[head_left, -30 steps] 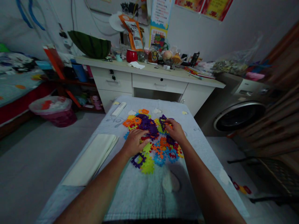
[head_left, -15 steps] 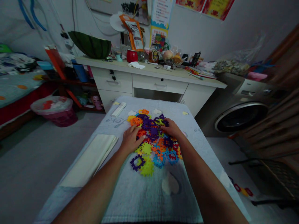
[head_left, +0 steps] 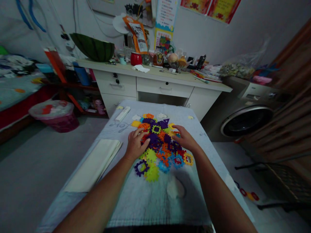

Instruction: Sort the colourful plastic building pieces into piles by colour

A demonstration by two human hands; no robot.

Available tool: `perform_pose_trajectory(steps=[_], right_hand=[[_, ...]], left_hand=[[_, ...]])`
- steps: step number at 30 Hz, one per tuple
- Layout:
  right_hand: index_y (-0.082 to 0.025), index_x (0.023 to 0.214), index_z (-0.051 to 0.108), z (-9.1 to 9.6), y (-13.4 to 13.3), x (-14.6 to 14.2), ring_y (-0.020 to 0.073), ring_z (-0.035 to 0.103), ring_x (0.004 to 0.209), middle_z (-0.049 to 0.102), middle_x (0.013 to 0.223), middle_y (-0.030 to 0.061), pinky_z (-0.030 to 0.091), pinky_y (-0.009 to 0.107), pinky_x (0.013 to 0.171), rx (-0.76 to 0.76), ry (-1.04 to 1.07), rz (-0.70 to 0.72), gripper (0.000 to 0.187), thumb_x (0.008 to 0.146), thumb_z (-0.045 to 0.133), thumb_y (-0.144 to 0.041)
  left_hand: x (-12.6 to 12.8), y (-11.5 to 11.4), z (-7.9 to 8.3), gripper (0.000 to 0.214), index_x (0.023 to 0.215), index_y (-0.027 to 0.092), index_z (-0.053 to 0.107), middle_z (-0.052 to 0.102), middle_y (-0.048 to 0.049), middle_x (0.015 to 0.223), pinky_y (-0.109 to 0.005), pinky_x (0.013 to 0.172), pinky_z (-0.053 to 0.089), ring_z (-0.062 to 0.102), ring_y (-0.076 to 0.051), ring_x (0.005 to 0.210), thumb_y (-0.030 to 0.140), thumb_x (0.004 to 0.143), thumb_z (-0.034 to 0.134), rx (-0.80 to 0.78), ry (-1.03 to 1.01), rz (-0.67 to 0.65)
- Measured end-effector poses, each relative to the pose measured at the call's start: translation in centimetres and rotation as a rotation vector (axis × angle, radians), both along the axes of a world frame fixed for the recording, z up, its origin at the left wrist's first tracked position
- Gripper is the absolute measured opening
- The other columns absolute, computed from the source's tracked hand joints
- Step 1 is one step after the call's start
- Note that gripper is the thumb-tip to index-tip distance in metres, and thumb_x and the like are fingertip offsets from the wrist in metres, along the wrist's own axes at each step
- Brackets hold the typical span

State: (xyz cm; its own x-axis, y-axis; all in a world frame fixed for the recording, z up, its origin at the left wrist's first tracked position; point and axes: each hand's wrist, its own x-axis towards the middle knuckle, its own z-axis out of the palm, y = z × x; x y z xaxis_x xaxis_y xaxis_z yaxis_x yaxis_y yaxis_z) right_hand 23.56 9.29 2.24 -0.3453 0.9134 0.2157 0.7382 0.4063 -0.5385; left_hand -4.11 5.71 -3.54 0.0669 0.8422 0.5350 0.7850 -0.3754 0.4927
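Note:
A heap of toothed plastic building pieces (head_left: 155,141) in purple, orange, lime, blue, red and yellow lies on the cloth-covered table. My left hand (head_left: 136,145) rests at the heap's left edge, thumb apart from the fingers, touching purple and orange pieces. At the right edge, my right hand (head_left: 185,139) has its fingers spread over the heap, with no piece visible in its grasp. A lime square frame (head_left: 155,129) lies on top between the hands. Nearest me are a purple frame (head_left: 142,160) and a lime piece (head_left: 152,173); a yellow frame (head_left: 188,159) sits below my right wrist.
A folded cream cloth (head_left: 93,165) lies at the table's left, with a white remote-like bar (head_left: 123,114) beyond it. Behind stands a white desk (head_left: 165,87) bearing a watermelon piece (head_left: 94,48) and clutter. A washing machine (head_left: 245,113) is on the right, a pink bin (head_left: 54,118) on the left.
My right hand has shifted slightly right, spreading pieces apart. A lime square frame now shows on top of the heap, and the yellow frame at right is more exposed. My left hand stays nearly in place.

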Motion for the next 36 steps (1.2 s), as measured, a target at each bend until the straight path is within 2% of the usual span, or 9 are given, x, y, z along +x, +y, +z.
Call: perform_pose_trajectory(steps=[3, 6, 10, 17, 21, 24, 28, 33, 36], right_hand=[[-0.015, 0.136, 0.048, -2.2, -0.3, 3.5, 0.033, 0.038, 0.135, 0.047, 0.141, 0.0188, 0.03, 0.053, 0.11, -0.022, -0.143, -0.332, 0.068, 0.074, 0.069, -0.036], [-0.014, 0.137, 0.046, -4.3, -0.5, 5.2, 0.032, 0.047, 0.128, 0.051, 0.136, 0.0193, 0.036, 0.049, 0.106, -0.105, -0.111, -0.452, 0.07, 0.075, 0.068, -0.04], [-0.019, 0.131, 0.049, -5.2, -0.2, 4.2, 0.0225, 0.062, 0.101, 0.065, 0.113, 0.0088, 0.047, 0.039, 0.092, -0.108, 0.071, -0.409, 0.058, 0.075, 0.062, -0.029], [-0.018, 0.093, 0.064, -2.2, 0.8, -0.9, 0.0183, 0.062, 0.089, 0.068, 0.094, 0.0046, 0.048, 0.034, 0.088, 0.042, 0.31, -0.298, 0.025, 0.074, 0.049, -0.021], [-0.019, 0.099, 0.061, -1.5, 0.1, -2.9, 0.017, 0.062, 0.094, 0.068, 0.099, 0.0039, 0.048, 0.033, 0.09, -0.003, 0.438, -0.132, 0.027, 0.075, 0.048, -0.022], [-0.019, 0.106, 0.059, -1.8, -0.9, -2.4, 0.0167, 0.063, 0.097, 0.067, 0.102, 0.0056, 0.049, 0.033, 0.09, -0.048, 0.503, -0.095, 0.03, 0.078, 0.047, -0.022], [-0.019, 0.107, 0.06, -2.6, -2.2, -0.6, 0.0195, 0.062, 0.098, 0.067, 0.107, 0.0073, 0.049, 0.038, 0.09, -0.045, 0.327, -0.155, 0.03, 0.079, 0.054, -0.027], [-0.017, 0.122, 0.057, -3.1, -2.9, -1.3, 0.0241, 0.057, 0.112, 0.063, 0.121, 0.011, 0.042, 0.041, 0.099, -0.012, 0.018, -0.081, 0.053, 0.073, 0.072, -0.032], [-0.016, 0.11, 0.064, -3.0, -2.3, -2.8, 0.025, 0.057, 0.112, 0.065, 0.115, 0.0116, 0.042, 0.041, 0.098, 0.009, -0.119, -0.09, 0.035, 0.076, 0.067, -0.024]], left_hand=[[0.0, 0.1, -0.1, 0.028, 0.107, 0.023, 0.065, 0.055, -0.0091, 0.128, -0.047, 0.104, 0.036, 0.05, -0.028, 0.12, 0.04, 0.087, 0.053, -0.006, 0.022, 0.046], [0.2, 0.2, -0.3, 0.033, 0.111, 0.022, 0.063, 0.057, -0.0104, 0.125, -0.047, 0.102, 0.038, 0.051, -0.029, 0.117, 0.04, 0.085, 0.055, -0.045, 0.049, 0.011], [0.8, 0.4, -0.7, 0.034, 0.115, 0.022, 0.062, 0.061, -0.0088, 0.12, -0.046, 0.1, 0.04, 0.053, -0.028, 0.113, 0.039, 0.087, 0.054, -0.105, 0.132, -0.101], [1.2, 0.3, -0.7, 0.031, 0.114, 0.023, 0.063, 0.062, -0.0093, 0.122, -0.046, 0.098, 0.039, 0.054, -0.027, 0.112, 0.037, 0.09, 0.051, -0.102, 0.227, -0.077], [1.5, 0.0, -0.1, 0.025, 0.108, 0.026, 0.065, 0.066, -0.008, 0.116, -0.052, 0.102, 0.033, 0.057, -0.028, 0.11, 0.035, 0.091, 0.05, -0.109, 0.246, -0.042], [1.3, 0.2, 0.6, 0.023, 0.099, 0.025, 0.067, 0.068, -0.0068, 0.109, -0.05, 0.101, 0.035, 0.06, -0.027, 0.106, 0.037, 0.09, 0.05, -0.171, 0.132, -0.074], [0.6, 1.2, 1.2, 0.034, 0.086, 0.022, 0.068, 0.07, -0.0052, 0.092, -0.038, 0.086, 0.048, 0.064, -0.023, 0.092, 0.044, 0.09, 0.042, -0.314, -0.208, -0.105], [0.3, 1.9, 1.9, 0.032, 0.094, 0.018, 0.068, 0.072, -0.0065, 0.099, -0.037, 0.088, 0.05, 0.066, -0.023, 0.095, 0.04, 0.086, 0.046, -0.335, -0.344, -0.073], [-0.1, 1.6, 3.0, 0.031, 0.098, 0.017, 0.067, 0.073, -0.0068, 0.102, -0.036, 0.089, 0.051, 0.067, -0.022, 0.097, 0.038, 0.083, 0.049, -0.379, -0.533, -0.103]])
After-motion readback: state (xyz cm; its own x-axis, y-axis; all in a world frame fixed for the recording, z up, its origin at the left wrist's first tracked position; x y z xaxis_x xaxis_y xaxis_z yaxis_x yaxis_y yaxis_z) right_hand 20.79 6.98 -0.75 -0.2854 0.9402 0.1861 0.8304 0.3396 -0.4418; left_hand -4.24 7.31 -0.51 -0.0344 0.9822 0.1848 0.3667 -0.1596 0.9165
